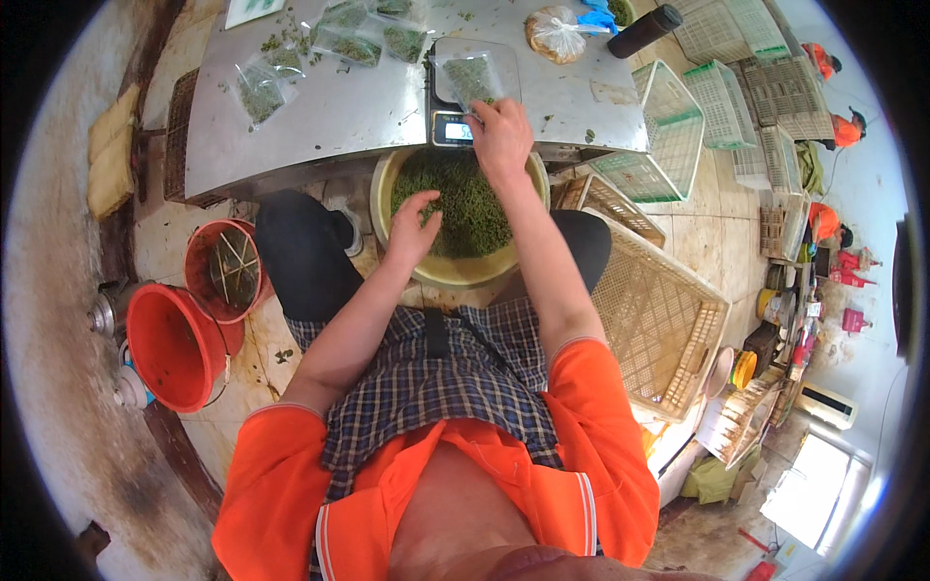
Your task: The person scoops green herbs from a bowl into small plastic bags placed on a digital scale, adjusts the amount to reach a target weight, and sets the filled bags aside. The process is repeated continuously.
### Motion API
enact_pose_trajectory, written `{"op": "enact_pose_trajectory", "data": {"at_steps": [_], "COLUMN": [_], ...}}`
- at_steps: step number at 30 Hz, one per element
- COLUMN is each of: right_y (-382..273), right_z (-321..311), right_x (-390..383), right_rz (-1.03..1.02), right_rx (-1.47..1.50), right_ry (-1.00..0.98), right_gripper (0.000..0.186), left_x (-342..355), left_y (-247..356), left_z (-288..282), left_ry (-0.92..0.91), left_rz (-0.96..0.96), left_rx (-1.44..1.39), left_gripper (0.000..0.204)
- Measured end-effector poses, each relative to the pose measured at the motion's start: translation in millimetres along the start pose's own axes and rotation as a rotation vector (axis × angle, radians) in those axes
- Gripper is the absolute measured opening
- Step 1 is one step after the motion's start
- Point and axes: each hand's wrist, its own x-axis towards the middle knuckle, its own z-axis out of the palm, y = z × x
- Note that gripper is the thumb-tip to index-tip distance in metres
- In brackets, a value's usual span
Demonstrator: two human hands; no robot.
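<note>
On a kitchen scale (453,129) with a lit display lies a clear plastic bag (472,77), partly filled with small green bits. My right hand (504,137) has its fingers closed at the bag's near edge, just above the display. Below the table edge, a yellowish basin (465,273) stands between my knees, heaped with small green grains that look like peppercorns (450,198). Over the left side of this heap hovers my left hand (415,230), its thumb and fingers apart and nothing visible in it.
Several filled bags (349,44) lie on the metal table (329,116). A knotted bag (554,37) and a dark bottle (645,29) stand at its far right. Red buckets (179,347) are at my left, plastic crates (654,324) at my right. People in orange (848,129) work farther right.
</note>
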Motion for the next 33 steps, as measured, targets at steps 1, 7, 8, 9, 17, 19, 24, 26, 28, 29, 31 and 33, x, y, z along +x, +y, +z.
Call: {"op": "enact_pose_trajectory", "data": {"at_steps": [1, 7, 8, 9, 17, 19, 24, 26, 28, 29, 31, 33], "right_y": [7.1, -26.7, -34.9, -42.8, -30.1, -26.0, -21.2, -13.1, -7.7, -7.2, -1.3, 21.4], "right_z": [-1.5, -85.5, -97.3, -101.3, -110.9, -121.4, -150.8, -147.7, -164.0, -179.0, -210.6, -213.6], "right_x": [15.0, 50.0, 41.6, 33.3, -36.2, -41.9, -55.8, -62.9, -63.9, -65.6, -72.1, -81.7], "right_rz": [-0.048, -0.373, -0.385, -0.344, 0.07, 0.068, 0.12, 0.112, 0.088, 0.074, 0.067, 0.103], "right_rx": [-0.049, -0.044, -0.055, -0.063, 0.216, 0.277, 0.19, 0.233, 0.218, 0.233, 0.242, 0.095], "right_ry": [-0.012, -0.259, -0.38, -0.476, -1.173, -1.118, -0.895, -0.904, -0.851, -0.605, -0.118, -0.039], "right_gripper": [0.022, 0.012, 0.011, 0.009, 0.023, 0.024, 0.021, 0.018, 0.022, 0.024, 0.03, 0.035], "left_x": [2.1, 29.0, 32.0, 38.1, -4.8, -9.1, -7.9, -1.0, 9.2, 14.3, 27.5, 25.2], "left_y": [19.0, 124.5, 131.8, 126.8, 74.5, 52.8, 79.3, 85.6, 84.2, 84.6, 86.8, 116.7], "left_z": [-6.2, -39.7, -38.6, -37.1, -9.6, -6.1, 12.8, 21.0, 28.0, 27.8, 32.1, 62.6], "left_ry": [0.061, 0.354, 0.269, 0.153, -0.524, -0.453, -0.327, -0.346, -0.373, -0.38, -0.415, -0.489], "left_rz": [0.117, 0.451, 0.409, 0.388, -0.152, -0.068, 0.002, 0.108, 0.083, 0.083, 0.076, 0.321], "left_rx": [0.053, 0.371, 0.356, 0.31, -0.072, 0.124, -0.169, -0.07, -0.237, -0.168, -0.035, 0.171], "left_gripper": [0.046, 0.072, 0.076, 0.074, 0.045, 0.045, 0.055, 0.053, 0.05, 0.05, 0.05, 0.054]}}
